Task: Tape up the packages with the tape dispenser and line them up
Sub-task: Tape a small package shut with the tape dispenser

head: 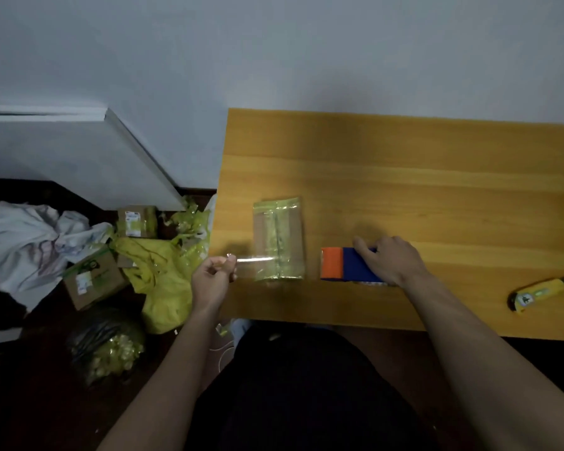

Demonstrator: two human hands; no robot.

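A pale grey-white wall fills the top of the view, plain and evenly shaded in dim, flat light. A wooden table with an orange-yellow grain stands against it on the right, its left edge running down toward the near side. A soft shadow falls on the wall and the tabletop near the far edge. To the left, a white panel with a slanted edge leans or stands against the wall, reaching down to a dark floor. A dark strip of skirting shows where the wall meets the floor, between the panel and the table.
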